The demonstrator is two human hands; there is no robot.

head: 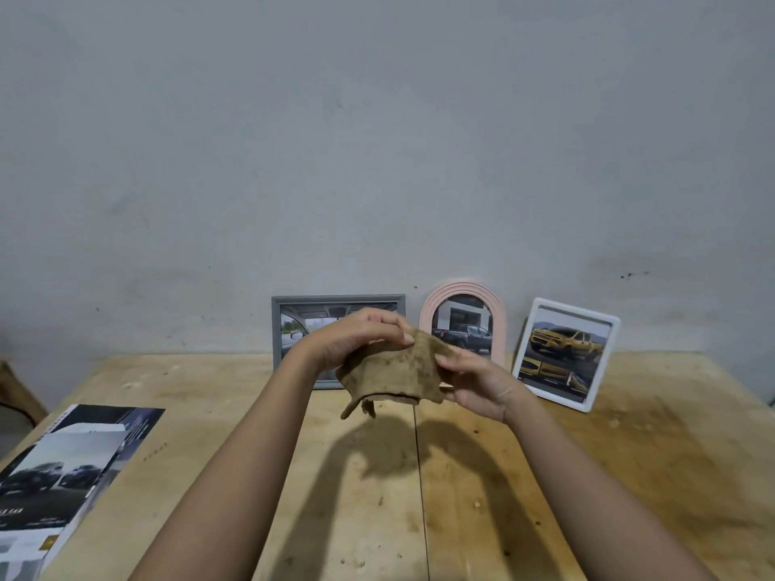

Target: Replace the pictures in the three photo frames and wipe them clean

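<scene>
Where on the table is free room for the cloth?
The table is bare in the middle and right, from the brochures to its right edge. The back is crowded: grey frame, pink frame and white frame stand by the wall.

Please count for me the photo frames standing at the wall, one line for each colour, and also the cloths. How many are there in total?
Grey photo frame: 1
Pink photo frame, arched: 1
White photo frame: 1
Brown cloth, pinched between the left hand and the right hand: 1
Total: 4
</scene>
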